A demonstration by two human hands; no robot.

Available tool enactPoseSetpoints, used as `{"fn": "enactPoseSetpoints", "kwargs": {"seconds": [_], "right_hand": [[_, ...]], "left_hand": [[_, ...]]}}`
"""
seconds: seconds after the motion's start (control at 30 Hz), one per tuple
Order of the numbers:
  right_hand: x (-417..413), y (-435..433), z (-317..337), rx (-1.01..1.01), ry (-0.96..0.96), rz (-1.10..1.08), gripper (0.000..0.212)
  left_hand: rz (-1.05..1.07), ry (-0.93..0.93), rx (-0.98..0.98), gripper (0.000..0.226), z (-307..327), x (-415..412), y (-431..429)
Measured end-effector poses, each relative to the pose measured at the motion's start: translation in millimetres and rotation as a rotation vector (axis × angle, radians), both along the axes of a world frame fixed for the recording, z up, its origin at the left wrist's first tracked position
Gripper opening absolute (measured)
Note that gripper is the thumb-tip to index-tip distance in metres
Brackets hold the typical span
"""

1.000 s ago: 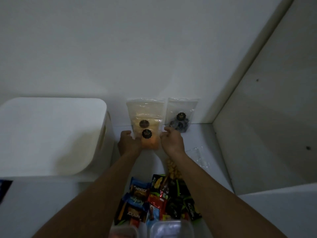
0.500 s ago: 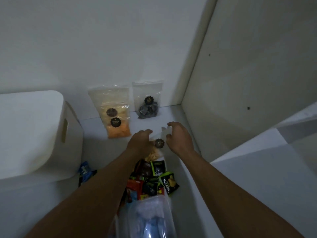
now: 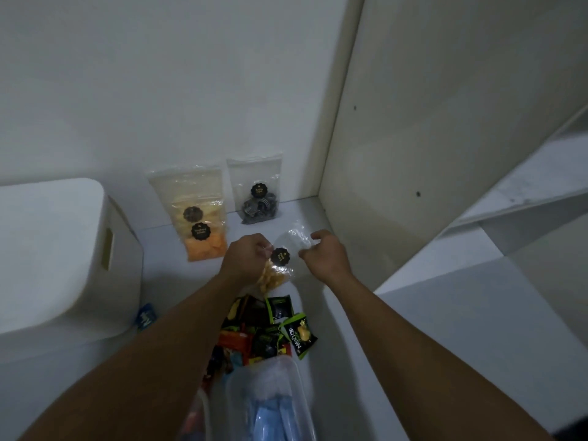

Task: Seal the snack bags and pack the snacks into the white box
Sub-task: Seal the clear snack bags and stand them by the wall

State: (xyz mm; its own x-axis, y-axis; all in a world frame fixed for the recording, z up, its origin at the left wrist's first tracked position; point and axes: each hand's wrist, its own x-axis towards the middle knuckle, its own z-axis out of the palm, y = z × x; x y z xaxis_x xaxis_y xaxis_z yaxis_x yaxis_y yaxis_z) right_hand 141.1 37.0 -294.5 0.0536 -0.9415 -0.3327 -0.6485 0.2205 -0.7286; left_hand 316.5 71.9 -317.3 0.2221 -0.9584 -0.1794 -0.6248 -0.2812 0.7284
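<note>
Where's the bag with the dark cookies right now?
In the head view, the dark cookie bag leans upright against the back wall, right of the orange chip bags, beyond both hands.

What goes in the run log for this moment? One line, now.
step: sealing | left hand: grips clear bag | right hand: grips bag top | leaning bags: at wall | white box: lidded

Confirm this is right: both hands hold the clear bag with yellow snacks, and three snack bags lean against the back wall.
Not quite. The head view shows only two bags against the back wall: the orange chips bag and the dark snack bag. Both hands, left and right, do hold the clear bag.
</note>
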Motion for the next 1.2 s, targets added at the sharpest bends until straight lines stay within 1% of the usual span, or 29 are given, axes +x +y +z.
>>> {"fn": "enactPoseSetpoints", "kwargs": {"seconds": [0.13,0.17,0.27,0.37,0.57,0.73,0.9,1.0,1.1,1.2], "right_hand": [[6,4,35,-0.071,-0.138,-0.072,0.022],[8,6,45,-0.085,-0.180,-0.084,0.020],[14,9,77,-0.125,-0.296,-0.074,0.016],[22,14,116,-0.197,-0.366,-0.008,0.014],[38,29,199,-0.252,-0.472,0.179,0.015],[48,37,259,-0.289,-0.522,0.305,0.008],[57,42,306,-0.360,-0.525,0.396,0.012],[61,47,329,-0.424,-0.530,0.441,0.011],[64,51,348,-0.485,-0.524,0.464,0.011],[66,53,364,-0.504,-0.519,0.490,0.009]], "left_hand": [[0.074,0.110,-0.021,0.012,30,5,9],[0.090,0.142,-0.016,0.010,40,6,12],[0.116,0.187,0.008,0.003,75,11,19],[0.144,0.313,0.039,0.005,120,19,32],[0.178,0.498,-0.112,0.008,207,39,59],[0.186,0.465,-0.262,0.014,268,52,77],[0.220,0.549,-0.449,0.014,314,57,87],[0.237,0.509,-0.507,0.014,335,60,92],[0.227,0.521,-0.536,0.013,353,61,96],[0.193,0.517,-0.570,0.014,368,60,102]]}}
